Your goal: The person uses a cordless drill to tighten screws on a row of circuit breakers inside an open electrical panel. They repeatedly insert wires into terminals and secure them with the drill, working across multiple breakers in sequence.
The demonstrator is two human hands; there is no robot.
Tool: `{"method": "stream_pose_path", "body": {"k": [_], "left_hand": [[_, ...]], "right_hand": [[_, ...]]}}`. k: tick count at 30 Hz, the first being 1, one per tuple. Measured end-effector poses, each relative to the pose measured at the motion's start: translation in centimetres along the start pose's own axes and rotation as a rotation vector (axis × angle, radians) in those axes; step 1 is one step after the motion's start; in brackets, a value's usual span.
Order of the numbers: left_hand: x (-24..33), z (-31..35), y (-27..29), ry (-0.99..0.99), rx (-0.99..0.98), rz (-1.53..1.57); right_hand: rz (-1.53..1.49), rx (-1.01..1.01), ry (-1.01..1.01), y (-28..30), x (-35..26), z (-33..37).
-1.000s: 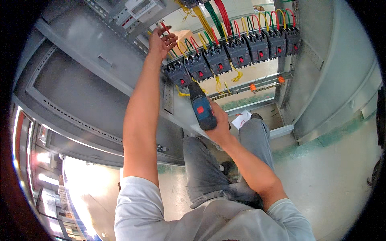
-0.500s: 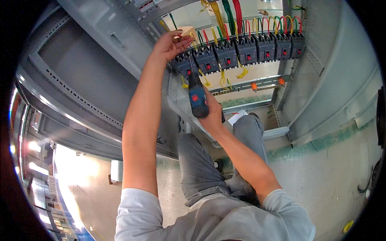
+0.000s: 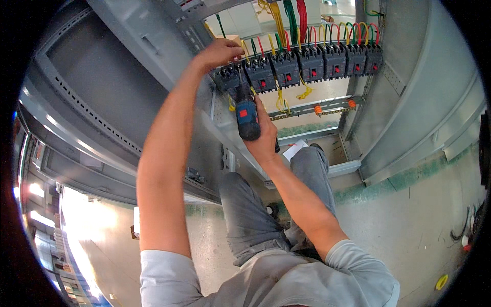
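My right hand [image 3: 264,137] grips a blue and black cordless screwdriver [image 3: 246,116] with a red patch on its body. Its bit reaches to the upper terminals of the leftmost black circuit breaker [image 3: 225,79]. Just above that breaker is my left hand [image 3: 221,54], its fingers closed together at the top edge. Whatever is between those fingertips is hidden or too small to make out. Further breakers [image 3: 312,65] continue the row to the right, with red switches and short yellow, green and red wires [image 3: 349,31] looped at their tops.
A grey metal cabinet frame surrounds the row, with a tall side panel [image 3: 414,92] at the right and a door [image 3: 97,97] at the left. Bundled wires [image 3: 303,20] run up behind. Orange insulators [image 3: 318,110] sit on a lower rail. A yellow ring [image 3: 442,282] lies on the floor.
My left fingers, spread before, have closed together above the leftmost breaker. The screwdriver remains at that breaker in my right hand. The whole view has shifted slightly.
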State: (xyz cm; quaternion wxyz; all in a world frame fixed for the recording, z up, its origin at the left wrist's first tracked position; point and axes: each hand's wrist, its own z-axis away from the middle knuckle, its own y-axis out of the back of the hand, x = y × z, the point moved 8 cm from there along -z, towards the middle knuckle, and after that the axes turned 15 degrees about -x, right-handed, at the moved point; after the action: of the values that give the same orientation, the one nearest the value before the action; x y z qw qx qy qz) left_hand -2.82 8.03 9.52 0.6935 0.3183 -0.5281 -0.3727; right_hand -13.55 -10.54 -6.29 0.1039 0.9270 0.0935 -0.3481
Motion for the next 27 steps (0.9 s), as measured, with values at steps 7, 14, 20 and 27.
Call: {"method": "stream_pose_path", "body": {"k": [7,14,20,27], "left_hand": [[3.0,1.4,0.2,0.216,-0.362,-0.236],[0.9,-0.2,0.5,0.171,-0.545,-0.286],[1.0,-1.0,0.3,0.079,-0.51,-0.617],[1.6,-0.8,0.6,0.038,-0.568,-0.391]], "right_hand": [[-0.166,-0.067,-0.13,-0.7,1.6,0.3],[-0.224,-0.111,-0.16,-0.7,0.8,0.6],[-0.188,-0.089,-0.113,0.2,0.8,0.6],[-0.193,-0.154,-0.174,0.2,2.2,0.9]]}}
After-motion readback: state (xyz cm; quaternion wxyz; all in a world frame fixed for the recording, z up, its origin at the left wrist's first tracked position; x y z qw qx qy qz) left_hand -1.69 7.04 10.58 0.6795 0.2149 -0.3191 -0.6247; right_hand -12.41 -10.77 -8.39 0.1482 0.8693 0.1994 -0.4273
